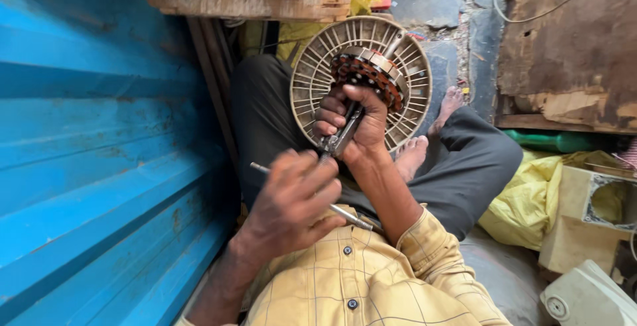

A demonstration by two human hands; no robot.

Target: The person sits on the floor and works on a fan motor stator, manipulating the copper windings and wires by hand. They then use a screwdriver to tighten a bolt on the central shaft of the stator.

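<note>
The right hand [352, 123] is closed tight around the metal puller tool [340, 137], whose jaws sit at the hub of the round slatted fan housing [312, 74], just under the copper-wound motor core [368, 74] mounted in it. Just below that grip, the left hand [292, 200] wraps its fingers around the thin steel rod [345, 214] that runs crosswise through the tool's screw end. Beyond the housing lie the person's bare feet [411, 153], with a blue corrugated wall [99, 133] off to the left-hand side.
</note>
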